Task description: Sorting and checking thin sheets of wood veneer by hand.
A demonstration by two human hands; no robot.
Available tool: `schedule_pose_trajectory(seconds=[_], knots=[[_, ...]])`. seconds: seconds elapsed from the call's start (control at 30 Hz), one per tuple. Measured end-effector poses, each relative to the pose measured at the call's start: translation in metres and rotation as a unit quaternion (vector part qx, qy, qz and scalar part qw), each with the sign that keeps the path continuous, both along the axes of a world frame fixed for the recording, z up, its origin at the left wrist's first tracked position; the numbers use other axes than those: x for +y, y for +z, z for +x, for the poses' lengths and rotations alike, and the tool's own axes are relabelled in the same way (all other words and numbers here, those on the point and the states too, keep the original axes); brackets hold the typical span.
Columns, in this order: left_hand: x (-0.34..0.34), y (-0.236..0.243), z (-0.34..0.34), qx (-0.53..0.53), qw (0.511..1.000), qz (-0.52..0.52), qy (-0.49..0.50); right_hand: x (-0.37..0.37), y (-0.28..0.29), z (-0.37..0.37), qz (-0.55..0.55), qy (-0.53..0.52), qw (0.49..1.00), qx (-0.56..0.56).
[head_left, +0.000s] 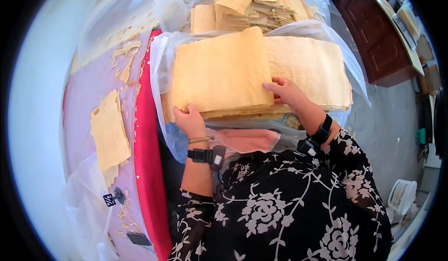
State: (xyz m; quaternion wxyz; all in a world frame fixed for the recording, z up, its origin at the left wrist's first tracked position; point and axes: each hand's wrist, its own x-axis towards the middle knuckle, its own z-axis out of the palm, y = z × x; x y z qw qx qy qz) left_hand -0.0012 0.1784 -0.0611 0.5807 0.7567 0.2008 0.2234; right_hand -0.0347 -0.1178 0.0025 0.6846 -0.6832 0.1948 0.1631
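Note:
A thin, pale-yellow sheet (221, 69), like dried tofu skin, lies over the left part of a stack in front of me. My left hand (189, 121) pinches its near left corner, thumb on top. At its right edge, my right hand (290, 94) grips the sheet between thumb and fingers, and that edge stands slightly raised. Paler sheets of the stack (305, 69) show to the right of it. The fingertips under the sheet are partly hidden.
Behind lies a pile of folded yellow sheets (261, 9) on clear plastic (163, 51). A torn sheet (111, 132) and flakes lie on the lilac surface at left, beside a red edge (149, 167). A pink cloth (249, 139) sits near me. A dark red cabinet (378, 41) stands right.

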Motion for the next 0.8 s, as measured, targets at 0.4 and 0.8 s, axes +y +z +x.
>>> schedule_pose_trajectory(seconds=[0.4,0.8], knots=[[-0.002,0.085,-0.037,-0.083,0.862,0.467,-0.179,0.021,0.015,0.017,0.124,-0.045,0.991,0.017],[-0.033,0.080,0.010,-0.116,0.936,0.262,-0.204,0.022,-0.007,0.020,-0.450,0.169,0.801,-0.356]])
